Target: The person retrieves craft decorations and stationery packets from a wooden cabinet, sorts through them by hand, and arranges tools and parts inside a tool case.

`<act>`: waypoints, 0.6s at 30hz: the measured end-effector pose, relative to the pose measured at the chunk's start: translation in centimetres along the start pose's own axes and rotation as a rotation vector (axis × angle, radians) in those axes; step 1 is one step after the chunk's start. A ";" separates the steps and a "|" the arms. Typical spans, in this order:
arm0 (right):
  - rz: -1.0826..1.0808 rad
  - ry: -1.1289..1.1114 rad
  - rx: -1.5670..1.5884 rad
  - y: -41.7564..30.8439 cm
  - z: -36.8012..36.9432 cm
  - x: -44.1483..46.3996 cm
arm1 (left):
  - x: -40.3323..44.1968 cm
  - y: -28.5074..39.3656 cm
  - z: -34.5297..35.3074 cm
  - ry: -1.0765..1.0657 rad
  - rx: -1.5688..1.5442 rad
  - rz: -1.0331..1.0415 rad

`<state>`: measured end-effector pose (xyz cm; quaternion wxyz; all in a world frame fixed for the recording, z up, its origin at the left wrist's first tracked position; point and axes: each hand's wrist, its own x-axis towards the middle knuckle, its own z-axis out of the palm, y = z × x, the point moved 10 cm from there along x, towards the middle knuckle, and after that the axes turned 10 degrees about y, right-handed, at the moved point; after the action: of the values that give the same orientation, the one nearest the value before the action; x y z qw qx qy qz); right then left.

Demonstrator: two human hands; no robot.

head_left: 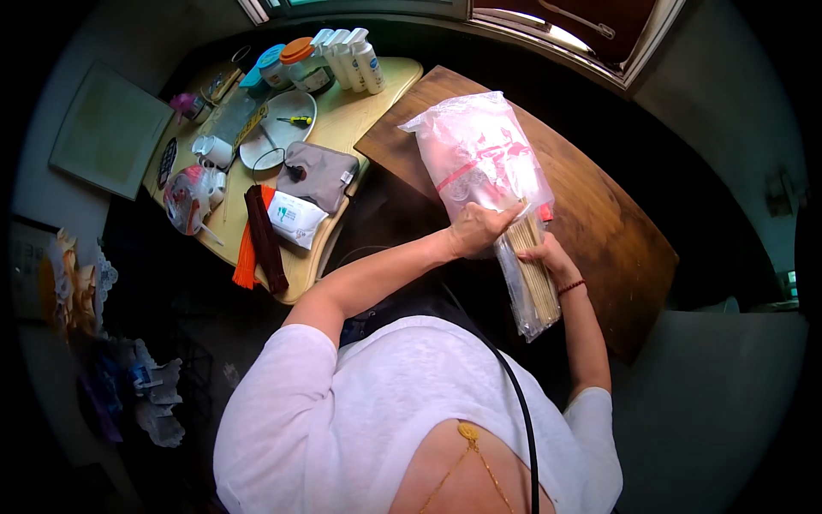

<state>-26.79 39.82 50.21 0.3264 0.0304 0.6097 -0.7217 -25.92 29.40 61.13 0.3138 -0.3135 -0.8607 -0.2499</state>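
A bundle of thin bamboo skewers (pixel 537 287) in a clear plastic sleeve tilts over the near edge of the dark wooden table (pixel 616 248). Around its upper end my left hand (pixel 481 230) is closed, with the thumb near the sleeve's mouth. My right hand (pixel 552 257), a dark red bead bracelet at its wrist, grips the bundle's right side. Just beyond both hands lies a large clear plastic bag (pixel 479 154) with pink print and a red band; its contents are hard to make out. A small red patch shows beside the skewers.
On the pale wooden table (pixel 390 81) to the left stand white pump bottles (pixel 368 67), an orange-lidded jar (pixel 306 67), a white plate (pixel 257 150), a grey cushion-like pad (pixel 317 176), a wipes pack (pixel 295 218) and orange and dark red strands (pixel 267 244). A black cable (pixel 518 385) crosses my front.
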 end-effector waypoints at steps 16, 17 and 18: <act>-0.904 0.539 -0.834 -6.5 -4.1 10.8 | -8.6 -7.2 -7.2 -0.018 -0.035 -0.300; -0.833 0.552 -0.860 -6.8 -4.1 9.7 | -10.5 -9.6 -10.4 0.090 0.053 -0.373; -0.753 0.506 -0.675 -6.7 -3.5 8.9 | -13.2 -12.3 -13.5 0.175 0.147 -0.484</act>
<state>-38.42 39.38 51.10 -0.1184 -0.1234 0.8346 -0.5236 -21.32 7.57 58.22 0.3400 -0.0521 -0.8961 -0.2806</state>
